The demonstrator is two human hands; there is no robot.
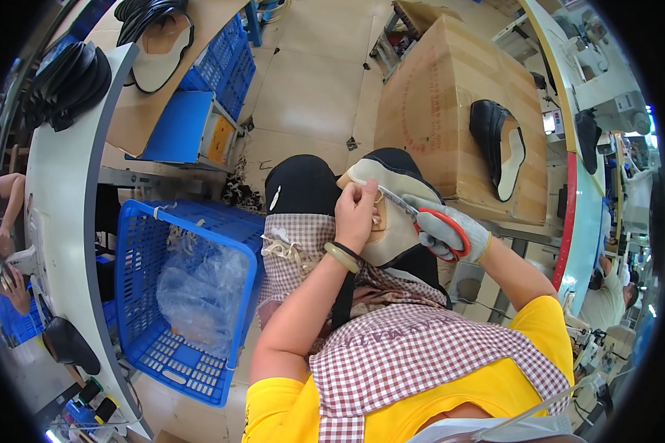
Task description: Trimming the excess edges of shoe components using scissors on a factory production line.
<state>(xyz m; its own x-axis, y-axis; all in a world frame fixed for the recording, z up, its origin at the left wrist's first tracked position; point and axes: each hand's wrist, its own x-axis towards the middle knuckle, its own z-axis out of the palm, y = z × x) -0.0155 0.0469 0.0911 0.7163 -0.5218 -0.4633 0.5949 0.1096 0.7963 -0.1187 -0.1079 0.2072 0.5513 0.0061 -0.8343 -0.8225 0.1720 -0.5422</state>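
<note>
Yellow shirt (488, 384) below, shoe (400, 235) lies under left grip (355, 213).

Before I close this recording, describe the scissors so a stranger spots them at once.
Right of the large blue crate, find the beige-soled shoe under the bare left hand. There, the right hand, in a grey glove, grips the scissors, blades pointing toward the left hand. Bright red handles set them apart from glove and shoe.

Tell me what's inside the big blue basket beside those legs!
The blue basket holds crumpled clear plastic. A faint orange patch shows low down, but I can't tell what it is; the plastic covers most of what's beneath.
</note>
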